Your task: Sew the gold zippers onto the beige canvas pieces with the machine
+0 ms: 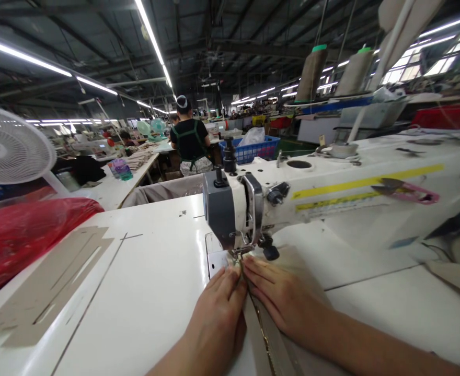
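A beige fabric piece with a gold zipper (264, 334) along it runs from the table's front edge to the needle area of a white sewing machine (241, 230). Just in front of the presser foot, my left hand (218, 308) has its fingers pressed together on the left edge of the zipper strip. On the other side of the zipper, my right hand (280, 292) lies flat on the fabric with fingers stretched toward the needle. Both sets of fingertips almost meet at the foot. My left fingers partly hide the metal needle plate (216, 262).
Cardboard templates (57, 277) and a red plastic bag (30, 235) lie at the left, below a white fan (10, 146). Pink-handled thread snips (406, 190) rest against the machine arm. Thread cones (312, 73) stand above. A person (191, 136) works ahead beside a blue basket (253, 149).
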Motion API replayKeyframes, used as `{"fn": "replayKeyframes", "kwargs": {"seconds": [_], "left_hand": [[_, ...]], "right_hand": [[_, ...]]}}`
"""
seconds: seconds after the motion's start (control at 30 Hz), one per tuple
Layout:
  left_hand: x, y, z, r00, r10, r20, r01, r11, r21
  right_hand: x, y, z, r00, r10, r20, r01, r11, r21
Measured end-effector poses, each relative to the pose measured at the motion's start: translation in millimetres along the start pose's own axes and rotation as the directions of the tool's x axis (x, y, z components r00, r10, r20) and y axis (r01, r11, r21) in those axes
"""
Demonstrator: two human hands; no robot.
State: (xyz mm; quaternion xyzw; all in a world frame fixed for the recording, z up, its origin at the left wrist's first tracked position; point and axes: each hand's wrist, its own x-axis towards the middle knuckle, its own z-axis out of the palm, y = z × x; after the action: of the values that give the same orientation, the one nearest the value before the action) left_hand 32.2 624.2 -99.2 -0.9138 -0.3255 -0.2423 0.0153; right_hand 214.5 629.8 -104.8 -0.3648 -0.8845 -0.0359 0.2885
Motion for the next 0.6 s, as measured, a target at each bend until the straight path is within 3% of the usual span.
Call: {"fn": "replayKeyframes", "kwargs": {"seconds": [0.43, 0.6], "left_hand": [[6.3, -9.3, 3.4, 1.0, -0.024, -0.007, 0.024, 1.0, 0.012], [5.6, -6.9, -0.1, 0.997, 0.051, -0.058, -0.051, 0.999, 0.013]], "right_hand": [[9.4, 7.1, 5.6, 0.997, 0.038, -0.068, -0.028, 0.991, 0.134], [6.3, 7.3, 5.4, 0.995, 0.068, -0.075, -0.055, 0.984, 0.169]]}}
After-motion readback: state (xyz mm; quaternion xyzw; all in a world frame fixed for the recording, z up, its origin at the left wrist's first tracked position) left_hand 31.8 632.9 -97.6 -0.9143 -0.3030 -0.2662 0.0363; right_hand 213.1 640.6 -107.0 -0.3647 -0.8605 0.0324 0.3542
